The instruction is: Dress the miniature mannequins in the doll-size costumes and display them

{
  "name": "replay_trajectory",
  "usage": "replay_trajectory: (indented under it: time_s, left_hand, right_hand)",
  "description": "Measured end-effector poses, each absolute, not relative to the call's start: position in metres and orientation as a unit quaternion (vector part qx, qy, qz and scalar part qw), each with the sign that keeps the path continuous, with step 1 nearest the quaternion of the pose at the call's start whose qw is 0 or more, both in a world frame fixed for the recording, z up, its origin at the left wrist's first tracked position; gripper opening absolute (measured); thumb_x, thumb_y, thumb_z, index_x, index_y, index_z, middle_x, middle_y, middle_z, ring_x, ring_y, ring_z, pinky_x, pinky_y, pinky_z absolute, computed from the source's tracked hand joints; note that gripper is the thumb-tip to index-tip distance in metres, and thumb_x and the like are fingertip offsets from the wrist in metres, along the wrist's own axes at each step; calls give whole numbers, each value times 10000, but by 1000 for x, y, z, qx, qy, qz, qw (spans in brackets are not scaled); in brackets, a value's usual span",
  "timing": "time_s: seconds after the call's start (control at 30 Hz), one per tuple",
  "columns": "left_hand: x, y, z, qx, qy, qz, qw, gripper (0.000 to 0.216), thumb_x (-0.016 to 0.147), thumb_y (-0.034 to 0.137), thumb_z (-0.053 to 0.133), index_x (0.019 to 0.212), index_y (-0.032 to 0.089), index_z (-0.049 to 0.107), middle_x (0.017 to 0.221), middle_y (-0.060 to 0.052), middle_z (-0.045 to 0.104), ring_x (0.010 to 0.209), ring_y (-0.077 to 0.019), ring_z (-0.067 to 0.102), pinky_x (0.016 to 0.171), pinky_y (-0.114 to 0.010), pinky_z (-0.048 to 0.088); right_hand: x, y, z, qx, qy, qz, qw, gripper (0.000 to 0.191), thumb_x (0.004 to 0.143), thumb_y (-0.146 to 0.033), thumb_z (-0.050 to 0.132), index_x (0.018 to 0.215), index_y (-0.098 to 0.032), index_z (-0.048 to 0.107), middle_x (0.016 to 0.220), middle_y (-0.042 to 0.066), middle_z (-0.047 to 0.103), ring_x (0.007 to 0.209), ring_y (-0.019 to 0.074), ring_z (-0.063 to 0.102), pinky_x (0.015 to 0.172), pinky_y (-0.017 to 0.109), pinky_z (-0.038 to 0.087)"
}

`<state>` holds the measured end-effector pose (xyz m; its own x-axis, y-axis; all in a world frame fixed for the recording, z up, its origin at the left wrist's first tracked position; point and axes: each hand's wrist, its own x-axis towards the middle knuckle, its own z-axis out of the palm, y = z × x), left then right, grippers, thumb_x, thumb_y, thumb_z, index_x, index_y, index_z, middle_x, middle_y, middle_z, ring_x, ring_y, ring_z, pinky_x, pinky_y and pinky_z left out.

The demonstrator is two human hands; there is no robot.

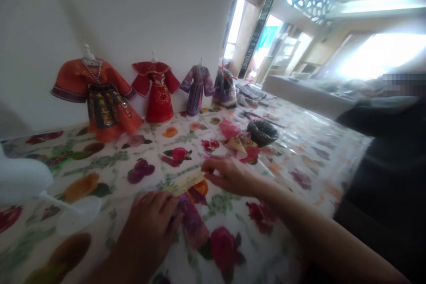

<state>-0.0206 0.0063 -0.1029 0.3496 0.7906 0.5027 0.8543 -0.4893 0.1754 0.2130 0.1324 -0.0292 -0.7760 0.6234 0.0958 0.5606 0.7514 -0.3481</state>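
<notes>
My left hand [151, 217] rests low on the table, fingers bent over the left end of a yellow patterned strip [186, 183]. The strip's far end meets the pinched fingertips of my right hand [229, 175]. Whether it is ribbon or something stiffer is blurred. Beneath the strip, beside my left thumb, lies a narrow purple-red patterned cloth piece [195, 224], with a darker red flap at its top. A small pinkish-purple thing shows by my right index finger, too blurred to name.
Small garments stand along the wall: an orange robe [106, 93], a red dress [159, 91] and a purple robe [196, 88]. Cloth scraps [242, 144] lie by a black bag-lined bowl [262, 132]. A white stand [80, 213] is at left. A dark-clothed person [389, 177] is at right.
</notes>
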Motion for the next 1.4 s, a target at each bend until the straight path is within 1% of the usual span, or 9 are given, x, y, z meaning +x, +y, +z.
replay_trajectory:
  time_s: [0.07, 0.27, 0.43, 0.73, 0.9, 1.0, 1.1, 1.3, 1.4]
  left_hand:
    - [-20, 5, -104, -818, -497, -285, 51, 158, 957, 196, 494, 1058, 177, 615, 1029, -84, 666, 971, -281, 593, 887, -496, 412]
    - [-21, 4, -105, -815, -487, -310, 39, 152, 961, 199, 506, 1056, 188, 623, 1043, -72, 665, 980, -268, 587, 911, -493, 397]
    - [-21, 6, -106, -815, -485, -316, 26, 143, 958, 207, 518, 1045, 195, 631, 1053, -68, 670, 986, -264, 589, 914, -492, 399]
    - [-21, 7, -104, -819, -473, -322, 34, 129, 951, 194, 523, 1022, 196, 630, 1042, -62, 681, 994, -269, 596, 917, -502, 407]
    - [-22, 7, -104, -820, -472, -321, 41, 128, 946, 196, 528, 1021, 200, 631, 1038, -61, 689, 980, -270, 609, 903, -504, 436]
    - [-22, 7, -107, -816, -481, -318, 37, 133, 952, 209, 519, 1024, 209, 631, 1037, -63, 691, 982, -270, 616, 900, -502, 449]
    - [-22, 6, -110, -823, -474, -314, 22, 160, 953, 215, 519, 1070, 216, 627, 1063, -65, 697, 992, -271, 622, 907, -507, 460]
    - [-22, 4, -113, -838, -451, -306, 0, 179, 933, 194, 549, 1096, 218, 620, 1122, -64, 694, 1054, -274, 624, 921, -504, 483]
    - [-22, 4, -113, -838, -452, -305, 2, 180, 934, 194, 550, 1095, 219, 625, 1113, -64, 696, 1044, -270, 631, 921, -503, 490]
  right_hand:
    - [223, 159, -25, -423, -898, 62, 106, 122, 935, -259, 573, 985, -225, 678, 922, 7, 713, 785, 134, 638, 721, 231, 449]
    - [273, 237, -16, -606, -784, -55, 122, 259, 882, -166, 505, 1066, -161, 688, 1006, 121, 726, 848, 229, 649, 709, 299, 441]
    - [291, 250, -21, -606, -789, -63, 78, 306, 865, -169, 523, 1106, -183, 711, 1076, 110, 725, 927, 236, 661, 778, 304, 461]
    - [279, 262, -29, -606, -792, -66, 28, 303, 960, -287, 535, 1199, -158, 670, 1246, 150, 649, 1121, 272, 613, 904, 353, 489]
    - [272, 270, -28, -619, -784, -51, 10, 263, 960, -381, 619, 1069, -146, 663, 1090, 72, 682, 973, 199, 657, 883, 415, 539]
    - [275, 270, -13, -629, -772, -64, 70, 175, 948, -281, 592, 976, -146, 699, 1003, 88, 708, 921, 208, 659, 822, 365, 521]
    - [282, 268, 11, -627, -757, -83, 163, 189, 898, -197, 538, 903, -154, 722, 927, 99, 726, 875, 219, 651, 761, 326, 475]
    - [292, 266, 52, -603, -709, -115, 346, 194, 909, -249, 483, 904, -164, 657, 824, 59, 672, 762, 182, 594, 673, 313, 450]
    - [298, 271, 64, -538, -676, -97, 494, 135, 890, -231, 479, 828, -196, 594, 763, 27, 608, 720, 169, 559, 641, 315, 442]
